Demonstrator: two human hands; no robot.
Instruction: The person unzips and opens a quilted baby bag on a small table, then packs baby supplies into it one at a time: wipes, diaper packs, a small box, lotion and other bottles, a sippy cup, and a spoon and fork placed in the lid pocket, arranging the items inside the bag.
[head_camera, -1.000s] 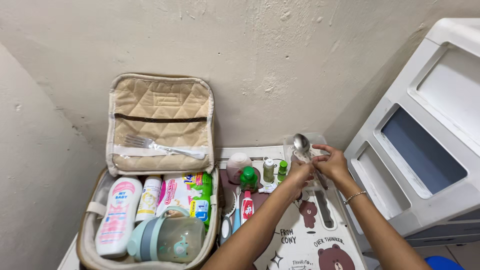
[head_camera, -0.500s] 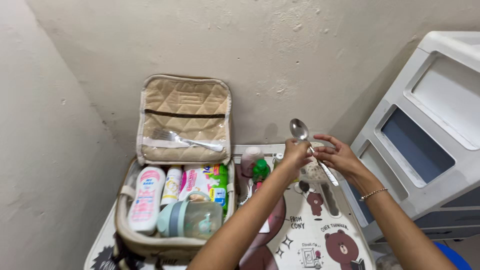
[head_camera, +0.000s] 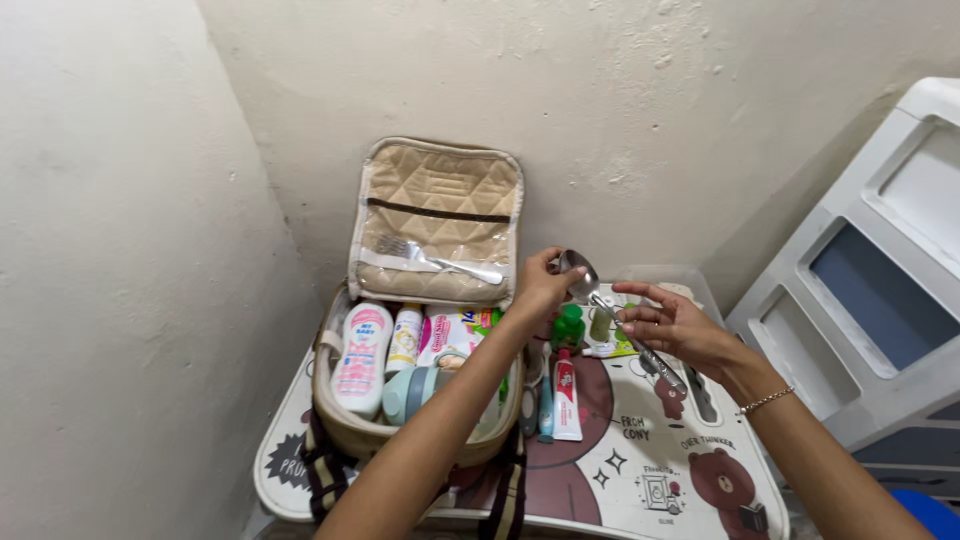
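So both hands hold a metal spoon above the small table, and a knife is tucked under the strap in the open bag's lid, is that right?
Not quite: the head view shows a fork, not a knife, under that strap. Both the left hand and right hand do hold the spoon.

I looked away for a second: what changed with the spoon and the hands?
Both hands, left and right, carried the spoon left, from above the small bottles toward the open bag. Both kept their hold. The fork stayed tucked in the lid.
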